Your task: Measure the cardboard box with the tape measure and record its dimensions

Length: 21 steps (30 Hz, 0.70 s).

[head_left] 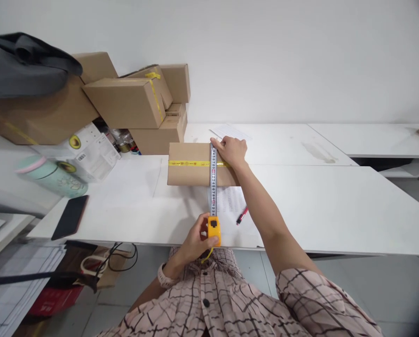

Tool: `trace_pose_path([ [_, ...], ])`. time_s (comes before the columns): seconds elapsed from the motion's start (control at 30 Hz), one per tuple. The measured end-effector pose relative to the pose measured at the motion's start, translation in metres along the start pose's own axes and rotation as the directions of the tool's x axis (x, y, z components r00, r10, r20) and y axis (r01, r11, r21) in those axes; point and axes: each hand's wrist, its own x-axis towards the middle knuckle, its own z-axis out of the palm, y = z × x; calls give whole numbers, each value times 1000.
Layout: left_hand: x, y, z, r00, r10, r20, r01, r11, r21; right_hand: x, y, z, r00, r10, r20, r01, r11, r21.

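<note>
A small brown cardboard box point(190, 175) with a strip of yellow printed tape lies on the white table. My left hand point(198, 238) is closed around the orange case of a tape measure point(214, 231) near the table's front edge. The metal blade runs from the case away from me across the top of the box. At the box's far edge, my right hand point(233, 150) pinches the blade's end between thumb and fingers, its palm over the box's right part. Under the blade and box, a printed sheet point(228, 199) partly shows, with a red pen point(242, 216) beside it.
Stacked cardboard boxes point(125, 103) stand at the back left, with a dark grey bag point(27, 70) on top. A mint-green bottle point(51, 175) and a phone point(71, 217) lie at the left. Another paper point(230, 131) lies by the wall. Cables point(121, 257) hang below the table's edge.
</note>
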Motion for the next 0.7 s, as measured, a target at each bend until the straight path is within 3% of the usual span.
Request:
trace_pose_path([
  [0.23, -11, -4, -2, 999, 34, -40, -35, 999, -32, -1, 3, 3, 999, -20, -25, 20, 1000, -15],
  [0.33, -19, -7, 0, 993, 111, -35, -107, 990, 94, -4, 4, 3, 999, -38, 0, 38, 999, -6],
  [0.43, -18, -10, 2, 986, 152, 70, -167, 934, 317, -13, 7, -5, 995, -92, 46, 92, 996, 3],
  [0.53, -9, -15, 4, 968, 125, 220, -211, 876, 433, -29, 15, -19, 975, -196, 109, 198, 980, -9],
  [0.7, 5, -27, 2, 894, 74, 441, -346, 739, 578, -73, 28, -38, 931, -332, 150, 344, 937, -67],
])
